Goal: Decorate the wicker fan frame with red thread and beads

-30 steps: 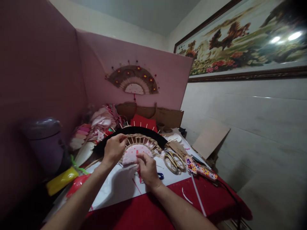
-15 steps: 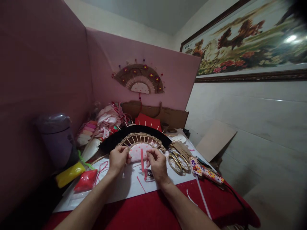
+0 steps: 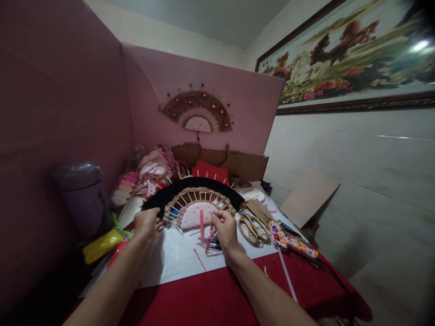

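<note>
A fan-shaped piece with a black outer band (image 3: 183,187), thin sticks and a woven rim lies on the white sheet. Its dotted pink half-circle (image 3: 193,214) faces up, with a red strip (image 3: 201,225) standing out in front of it. My left hand (image 3: 146,222) is beside the fan's left end, fingers curled; what they hold, if anything, is hidden. At the half-circle's right edge, my right hand (image 3: 224,230) is pinched on a thin red cord (image 3: 208,241), which hangs down over small dark-handled snips (image 3: 213,245).
Gold-handled scissors (image 3: 253,228) and a flowered glue gun (image 3: 294,244) lie on the right. A yellow packet (image 3: 102,246) and a purple container (image 3: 83,199) are on the left. Behind, a finished fan (image 3: 199,111) hangs on the pink panel (image 3: 146,81).
My left hand has moved left, away from the half-circle to the fan's left end, uncovering the woven rim there. My right hand has stayed nearly in place.
</note>
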The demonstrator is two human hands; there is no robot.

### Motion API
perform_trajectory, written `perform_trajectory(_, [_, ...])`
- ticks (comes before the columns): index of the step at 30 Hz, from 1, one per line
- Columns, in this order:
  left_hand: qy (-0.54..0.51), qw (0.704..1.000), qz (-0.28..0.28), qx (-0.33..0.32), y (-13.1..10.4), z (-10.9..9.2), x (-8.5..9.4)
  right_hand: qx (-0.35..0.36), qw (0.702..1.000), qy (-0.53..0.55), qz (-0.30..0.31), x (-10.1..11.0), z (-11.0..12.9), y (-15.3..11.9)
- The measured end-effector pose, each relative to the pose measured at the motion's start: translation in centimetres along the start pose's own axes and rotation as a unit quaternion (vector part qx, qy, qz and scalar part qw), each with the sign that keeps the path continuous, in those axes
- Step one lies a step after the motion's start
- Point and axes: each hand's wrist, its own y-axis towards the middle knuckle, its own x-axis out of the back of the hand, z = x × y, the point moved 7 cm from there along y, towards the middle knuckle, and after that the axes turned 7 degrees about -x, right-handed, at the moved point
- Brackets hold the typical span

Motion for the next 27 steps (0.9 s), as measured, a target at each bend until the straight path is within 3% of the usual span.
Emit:
perform_trajectory(3, [-0.026, 0.998, -0.019, 0.057, -1.1, -0.1, -0.1, -0.029, 1.0, 0.008, -0.001, 0.1, -0.7, 0.3])
perform_trajectory(6, [-0.077, 0.995, -0.001, 0.064, -2.0, -0.9, -0.8, -0.042, 0.999, 0.014, 0.005, -0.1, -1.0, 0.4])
perform_trajectory(10, [-0.126, 0.984, 0.067, 0.107, -3.1, -0.8, -2.3, -0.047, 0.999, 0.018, 0.006, -0.2, -1.2, 0.4])
perform_trajectory(14, [-0.18, 0.948, 0.179, 0.192, -4.5, 0.9, -4.2, -0.047, 0.999, 0.017, 0.009, -0.2, -1.3, 0.4])
perform_trajectory(16, [-0.208, 0.937, 0.211, 0.183, -4.8, 1.2, -4.9, -0.047, 0.999, 0.014, 0.012, -0.3, -1.3, 0.4])
perform_trajectory(21, [-0.239, 0.934, 0.223, 0.142, -5.2, 1.8, -6.1, -0.047, 0.999, 0.008, 0.027, -0.5, -1.1, 0.3])
perform_trajectory(27, [-0.242, 0.912, 0.292, 0.155, -6.8, 2.7, -7.6, -0.043, 0.998, 0.005, 0.043, -0.9, -1.0, 0.3])
